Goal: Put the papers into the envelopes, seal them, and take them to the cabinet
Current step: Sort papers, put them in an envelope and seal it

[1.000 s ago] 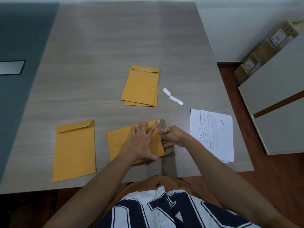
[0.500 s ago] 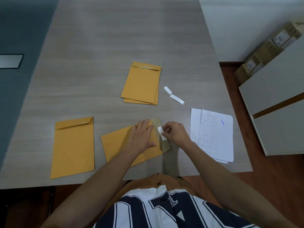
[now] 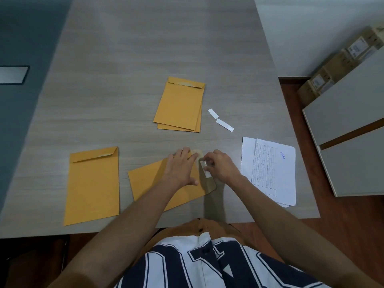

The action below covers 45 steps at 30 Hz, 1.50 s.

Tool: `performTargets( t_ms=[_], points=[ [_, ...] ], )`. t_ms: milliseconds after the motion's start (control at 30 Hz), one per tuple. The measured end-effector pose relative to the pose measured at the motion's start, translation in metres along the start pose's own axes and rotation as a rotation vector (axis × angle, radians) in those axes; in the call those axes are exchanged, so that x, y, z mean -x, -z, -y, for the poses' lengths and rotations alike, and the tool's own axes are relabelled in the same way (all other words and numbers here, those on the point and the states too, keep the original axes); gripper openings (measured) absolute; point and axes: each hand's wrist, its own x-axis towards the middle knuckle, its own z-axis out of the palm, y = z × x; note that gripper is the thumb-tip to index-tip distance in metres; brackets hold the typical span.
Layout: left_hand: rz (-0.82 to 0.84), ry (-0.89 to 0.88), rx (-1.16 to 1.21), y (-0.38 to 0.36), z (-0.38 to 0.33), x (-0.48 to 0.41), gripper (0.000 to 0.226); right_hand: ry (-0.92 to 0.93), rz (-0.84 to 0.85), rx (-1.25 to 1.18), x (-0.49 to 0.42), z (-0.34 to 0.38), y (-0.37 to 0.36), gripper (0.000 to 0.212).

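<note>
1. Envelope (image 3: 153, 183) – flat on surface (image 3: 128, 59), near edge, flap open.
2. Left hand (image 3: 180, 169) – fingers spread, pressing envelope.
3. Right hand (image 3: 220, 166) – fingers pinching white strip (image 3: 204, 168) at flap.
4. Papers (image 3: 270, 169) – just right.

Four tan envelopes and a stack of printed papers lie on the table, with a cabinet to the right.

The nearest envelope (image 3: 151, 183) lies flat and tilted, its flap (image 3: 208, 183) open toward the right with a white strip (image 3: 204, 168) partly peeled from it. A second envelope (image 3: 93, 183) lies flat at the left, flap folded down at its far end. Two stacked envelopes (image 3: 179, 104) rest farther back, slightly fanned, flap at the far end. The papers (image 3: 268, 169), white with a printed table and blue handwriting, lie near the right edge. The grey cabinet (image 3: 353, 121) stands beside the table.
</note>
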Motion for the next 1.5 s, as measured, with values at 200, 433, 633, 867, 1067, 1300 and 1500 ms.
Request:
performTargets(
  t_ms=[200, 433, 633, 867, 1067, 1300, 1500],
  points=[
    [-0.01, 0.0, 0.015, -0.003, 0.001, 0.0, 0.1, 0.003, 0.012, 0.022, -0.004, 0.002, 0.0, 0.023],
    [-0.028, -0.005, 0.024, -0.005, 0.002, 0.0, 0.101, 0.001, -0.005, 0.032, -0.005, 0.0, -0.008, 0.025],
    [-0.029, -0.007, 0.037, -0.006, 0.003, -0.001, 0.1, -0.014, -0.047, 0.005, -0.002, 0.0, -0.012, 0.029],
    [-0.027, -0.003, 0.043, -0.005, 0.003, -0.001, 0.1, -0.028, -0.06, 0.018, -0.001, -0.001, -0.015, 0.019],
    [-0.036, -0.007, 0.055, -0.006, 0.004, -0.001, 0.099, -0.013, -0.099, 0.009, -0.002, 0.0, -0.017, 0.024],
    [-0.035, 0.002, 0.074, -0.006, 0.004, -0.001, 0.098, 0.091, 0.038, 0.126, -0.007, -0.001, -0.012, 0.026],
    [-0.039, 0.004, 0.084, -0.008, 0.006, 0.001, 0.099, 0.158, 0.055, 0.21, -0.009, -0.008, -0.005, 0.027]
  ],
)
